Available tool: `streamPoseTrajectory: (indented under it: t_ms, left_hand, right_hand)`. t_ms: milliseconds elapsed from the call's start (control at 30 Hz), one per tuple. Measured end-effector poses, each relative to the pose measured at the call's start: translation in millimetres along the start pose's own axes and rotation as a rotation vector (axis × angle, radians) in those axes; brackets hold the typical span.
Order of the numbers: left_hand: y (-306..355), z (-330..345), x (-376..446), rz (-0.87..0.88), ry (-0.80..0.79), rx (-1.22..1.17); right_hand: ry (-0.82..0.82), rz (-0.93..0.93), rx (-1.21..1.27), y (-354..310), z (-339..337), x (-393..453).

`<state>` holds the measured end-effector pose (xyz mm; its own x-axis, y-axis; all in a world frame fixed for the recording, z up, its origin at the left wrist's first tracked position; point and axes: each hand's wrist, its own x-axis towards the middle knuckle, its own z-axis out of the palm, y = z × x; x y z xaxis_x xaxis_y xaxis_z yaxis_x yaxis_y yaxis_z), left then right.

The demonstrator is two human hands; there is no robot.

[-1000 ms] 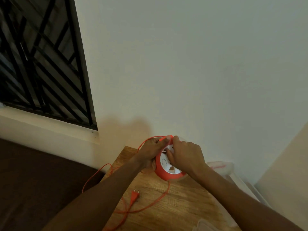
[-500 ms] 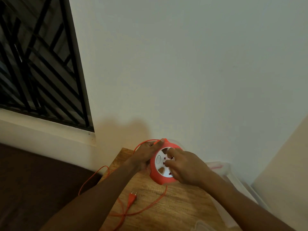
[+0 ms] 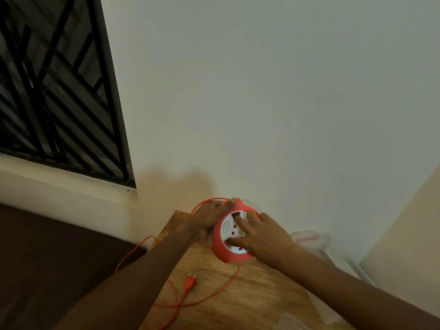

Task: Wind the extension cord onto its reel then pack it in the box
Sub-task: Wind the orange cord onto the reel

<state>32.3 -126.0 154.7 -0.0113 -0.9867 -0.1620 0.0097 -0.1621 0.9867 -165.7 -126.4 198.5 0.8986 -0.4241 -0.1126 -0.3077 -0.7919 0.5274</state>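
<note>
On the far end of the wooden desk [image 3: 257, 291], close to the wall, sits the orange reel [image 3: 226, 251] with its white socket face turned up toward the camera. Beside the reel on its window side, the left hand [image 3: 209, 217] cups the rim, fingers curled over the top edge where a strand of the orange cord [image 3: 214, 294] loops up and over. Over the reel's white face the right hand [image 3: 264, 239] lies with its fingers hooked into the recessed centre, gripping it; half a second ago those fingers sat lower on the face, and a second ago they pinched near the top, so the hand has worked round the hub. Near the reel on the person's side, the loose cord trails across the desk and off its left edge, and the plug [image 3: 189, 281] lies flat, about where it lay before. Right of the reel, a clear plastic box [image 3: 319, 244] rests against the wall.
</note>
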Motion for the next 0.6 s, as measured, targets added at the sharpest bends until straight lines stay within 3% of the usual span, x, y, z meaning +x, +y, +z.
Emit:
streamPoseTrajectory:
  t_ms: [300, 600]
  left_hand:
    - [5, 6, -4, 0.015, 0.001, 0.091]
    - [4, 10, -12, -0.007, -0.063, 0.020]
  right_hand:
    - [-0.075, -0.103, -0.016, 2, -15, 6]
    - [-0.094, -0.115, -0.015, 1, -7, 2]
